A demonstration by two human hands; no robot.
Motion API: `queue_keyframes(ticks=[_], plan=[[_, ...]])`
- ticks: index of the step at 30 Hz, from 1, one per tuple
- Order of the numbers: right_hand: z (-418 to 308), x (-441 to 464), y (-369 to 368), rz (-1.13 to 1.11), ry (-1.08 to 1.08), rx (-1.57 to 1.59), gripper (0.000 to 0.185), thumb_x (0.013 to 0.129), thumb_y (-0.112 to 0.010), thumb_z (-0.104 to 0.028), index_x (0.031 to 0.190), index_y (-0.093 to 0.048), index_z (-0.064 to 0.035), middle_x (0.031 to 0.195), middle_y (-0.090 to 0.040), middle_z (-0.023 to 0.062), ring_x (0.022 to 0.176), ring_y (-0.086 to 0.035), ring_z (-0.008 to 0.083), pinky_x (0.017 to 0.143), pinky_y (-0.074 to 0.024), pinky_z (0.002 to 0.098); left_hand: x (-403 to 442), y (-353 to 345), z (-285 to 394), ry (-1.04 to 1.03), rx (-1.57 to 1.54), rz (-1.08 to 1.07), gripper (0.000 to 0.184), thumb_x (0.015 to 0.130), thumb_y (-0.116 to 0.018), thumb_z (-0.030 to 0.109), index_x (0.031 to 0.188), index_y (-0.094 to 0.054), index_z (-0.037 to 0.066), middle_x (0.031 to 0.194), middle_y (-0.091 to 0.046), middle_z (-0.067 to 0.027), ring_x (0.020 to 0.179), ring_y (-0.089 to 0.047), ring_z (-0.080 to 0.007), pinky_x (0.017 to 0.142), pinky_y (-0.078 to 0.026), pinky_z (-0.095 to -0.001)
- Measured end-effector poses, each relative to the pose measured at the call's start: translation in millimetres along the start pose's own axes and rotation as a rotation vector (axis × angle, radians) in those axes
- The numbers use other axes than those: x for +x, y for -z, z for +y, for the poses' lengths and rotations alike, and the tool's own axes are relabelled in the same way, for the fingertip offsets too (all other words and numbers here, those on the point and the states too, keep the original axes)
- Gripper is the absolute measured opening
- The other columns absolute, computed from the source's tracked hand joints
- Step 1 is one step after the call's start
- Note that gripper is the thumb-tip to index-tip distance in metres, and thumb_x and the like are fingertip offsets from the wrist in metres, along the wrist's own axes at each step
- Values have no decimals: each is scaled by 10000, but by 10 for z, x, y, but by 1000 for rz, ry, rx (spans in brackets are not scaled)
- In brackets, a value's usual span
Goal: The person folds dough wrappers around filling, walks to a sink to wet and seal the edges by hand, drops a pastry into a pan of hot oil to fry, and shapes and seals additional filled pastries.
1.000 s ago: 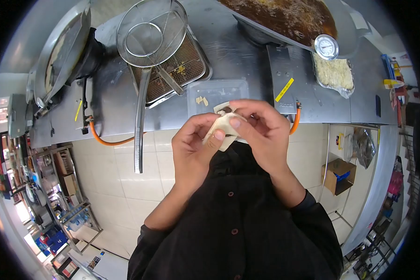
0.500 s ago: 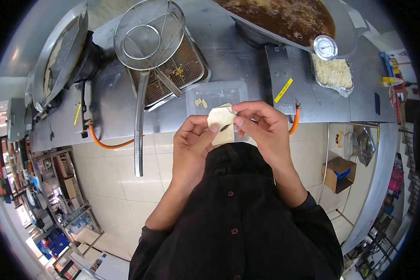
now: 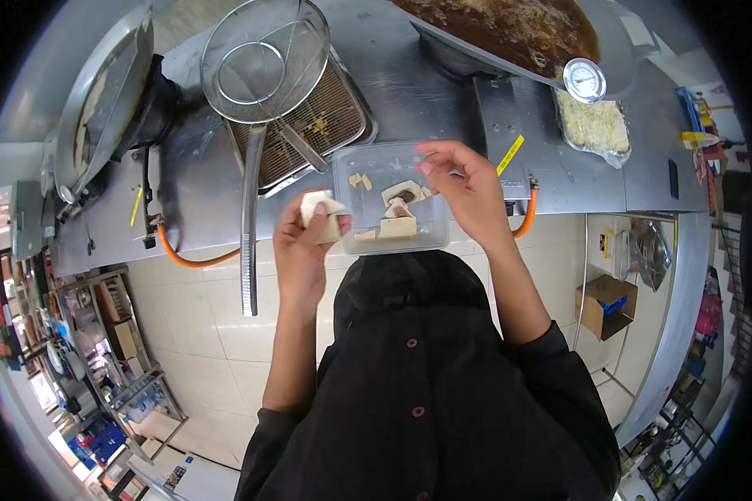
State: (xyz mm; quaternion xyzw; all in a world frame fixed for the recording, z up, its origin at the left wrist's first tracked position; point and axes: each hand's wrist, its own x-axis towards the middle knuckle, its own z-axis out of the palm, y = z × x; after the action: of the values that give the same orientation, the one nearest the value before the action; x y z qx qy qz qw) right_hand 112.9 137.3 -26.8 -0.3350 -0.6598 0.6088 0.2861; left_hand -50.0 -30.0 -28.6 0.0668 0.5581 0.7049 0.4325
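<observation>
My left hand (image 3: 302, 242), left of a clear plastic container (image 3: 340, 200), grips a pale, flat food piece (image 3: 316, 200) that looks like dough or tofu. It appears folded or split into layers, the thumb across it. Over the container's right rim hovers my right hand (image 3: 464, 179), fingers apart and nothing visible in them. Inside the container lie a pale piece with a dark centre (image 3: 404, 195), a pinkish-brown morsel (image 3: 398, 209), a pale rectangular block (image 3: 398, 228) and small pale scraps (image 3: 361, 181).
Behind the container, a long-handled wire strainer (image 3: 269, 117) rests over a rack tray (image 3: 342, 142). A large pan of bubbling brown oil (image 3: 510, 29) with a dial thermometer (image 3: 585, 80) stands at back right, near a bag of pale crumbs (image 3: 595, 129). Another wok (image 3: 109, 100) is left.
My hands have parted. The left carried the pale piece left, off the container; the right let go and moved up slightly. The container's contents are now in plain sight.
</observation>
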Motion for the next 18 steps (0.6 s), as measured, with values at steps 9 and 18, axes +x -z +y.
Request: queue_keyframes(ticks=[9, 18], plan=[[1067, 170, -583, -200, 120, -582, 221, 784, -627, -34, 1000, -655, 5, 1004, -635, 201, 957, -620, 329, 834, -500, 416, 85, 594, -135, 119, -88, 109, 200, 955, -562, 123, 1132, -497, 56, 1005, -622, -129, 868, -684, -268, 769, -588, -375], [1671, 426, -1084, -255, 367, -862, 153, 775, -579, 10, 922, -620, -9, 997, -561, 145, 940, -578, 350, 857, -490, 414, 99, 790, -444, 261, -88, 44, 295, 953, -536, 163, 1229, -509, 62, 1037, -606, -108, 915, -656, -257, 804, -557, -358]])
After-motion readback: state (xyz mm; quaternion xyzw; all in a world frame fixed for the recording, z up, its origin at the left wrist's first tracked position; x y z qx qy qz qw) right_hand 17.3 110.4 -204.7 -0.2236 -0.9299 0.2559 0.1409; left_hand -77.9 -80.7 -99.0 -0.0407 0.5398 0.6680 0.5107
